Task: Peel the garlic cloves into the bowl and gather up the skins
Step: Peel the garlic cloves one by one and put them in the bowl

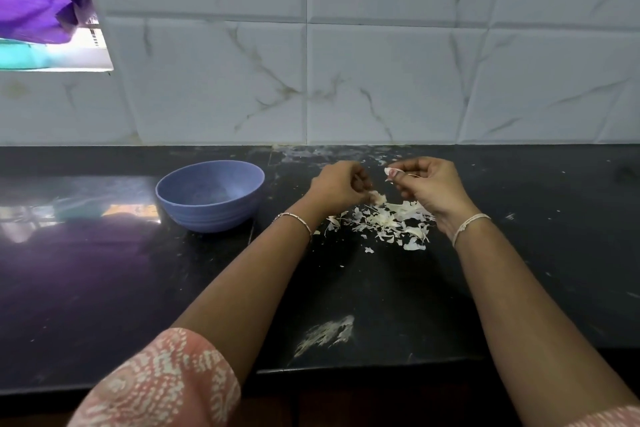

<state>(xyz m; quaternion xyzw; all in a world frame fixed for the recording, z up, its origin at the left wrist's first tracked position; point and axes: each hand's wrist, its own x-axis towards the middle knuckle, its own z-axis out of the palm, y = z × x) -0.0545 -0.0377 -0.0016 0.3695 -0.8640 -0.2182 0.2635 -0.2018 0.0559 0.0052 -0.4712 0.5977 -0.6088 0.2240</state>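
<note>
Head view is catching peeling midway: right hand (429,187) is pinching a clove (392,172) over the skins (389,222) littering the bench (104,288), left hand (341,189) is pinching a scrap (378,198), bowl (207,215) looking empty, gathering not yet begun.

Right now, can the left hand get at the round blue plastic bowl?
Probably yes: the bowl stands on the black counter beside the left hand, only bare counter between them, though that hand holds a skin scrap.
</note>
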